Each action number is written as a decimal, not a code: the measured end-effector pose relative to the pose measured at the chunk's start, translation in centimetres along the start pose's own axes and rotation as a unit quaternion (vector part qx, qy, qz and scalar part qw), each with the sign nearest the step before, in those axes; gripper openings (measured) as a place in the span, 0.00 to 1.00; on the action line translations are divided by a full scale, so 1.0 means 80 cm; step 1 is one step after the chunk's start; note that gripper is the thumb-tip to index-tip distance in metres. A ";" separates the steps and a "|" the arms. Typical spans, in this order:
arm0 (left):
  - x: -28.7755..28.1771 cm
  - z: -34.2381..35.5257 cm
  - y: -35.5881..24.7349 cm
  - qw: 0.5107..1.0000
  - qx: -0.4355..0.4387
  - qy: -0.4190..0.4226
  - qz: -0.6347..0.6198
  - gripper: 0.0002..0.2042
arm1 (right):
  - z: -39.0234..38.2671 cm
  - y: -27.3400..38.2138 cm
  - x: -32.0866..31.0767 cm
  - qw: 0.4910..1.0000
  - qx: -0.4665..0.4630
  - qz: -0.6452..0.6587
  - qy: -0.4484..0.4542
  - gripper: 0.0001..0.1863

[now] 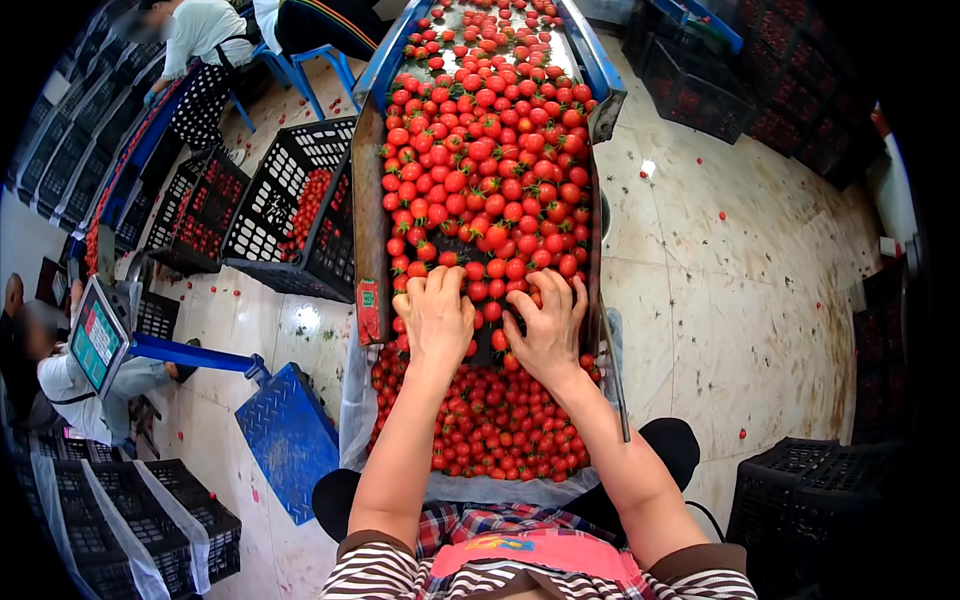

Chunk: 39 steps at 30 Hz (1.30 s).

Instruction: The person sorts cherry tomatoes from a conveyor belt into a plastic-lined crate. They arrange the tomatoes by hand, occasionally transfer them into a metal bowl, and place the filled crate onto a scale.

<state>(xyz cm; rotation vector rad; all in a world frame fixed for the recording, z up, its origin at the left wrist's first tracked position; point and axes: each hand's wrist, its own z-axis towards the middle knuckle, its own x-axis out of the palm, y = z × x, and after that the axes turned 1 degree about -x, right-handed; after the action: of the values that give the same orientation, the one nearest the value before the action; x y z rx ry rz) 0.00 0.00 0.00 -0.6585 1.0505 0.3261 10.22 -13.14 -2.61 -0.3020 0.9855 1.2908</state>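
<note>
Cherry tomatoes (485,165), red with green stems, cover a sloping chute (367,190) with raised side walls in front of me. At its lower end my left hand (437,318) rests on the tomatoes, fingers bent and slightly apart. Beside it, my right hand (548,330) touches tomatoes near the right wall, fingers curved and spread, thumb apart. Neither hand visibly grips one; what lies under the palms is hidden. Below the chute's lip, more tomatoes (500,425) fill a container lined with clear plastic (355,400) between my knees.
Black crates (330,245) holding tomatoes stand left of the chute. A blue platform scale (288,440) with a display (98,338) is at left. A thin rod (615,385) hangs by the right wall. Other people (205,60) sit at far left. Stacked crates (800,500) stand at right.
</note>
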 end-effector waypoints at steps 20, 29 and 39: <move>-0.050 0.003 0.036 0.927 0.050 -0.040 -0.369 0.17 | -0.006 -0.005 0.002 0.989 0.002 0.090 -0.120 0.28; -0.046 0.068 0.030 0.897 -0.046 -0.046 -0.438 0.28 | -0.001 -0.001 0.004 0.988 0.000 0.096 -0.118 0.21; -0.005 -0.021 0.020 0.975 0.153 -0.137 -0.087 0.21 | 0.000 -0.005 -0.004 0.993 0.008 0.036 -0.112 0.19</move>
<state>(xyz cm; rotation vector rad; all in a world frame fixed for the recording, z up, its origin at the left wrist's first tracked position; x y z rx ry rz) -2.23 0.16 -0.73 -0.4106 0.7506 0.0942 10.60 -13.45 -2.52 -0.1057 0.8223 1.3497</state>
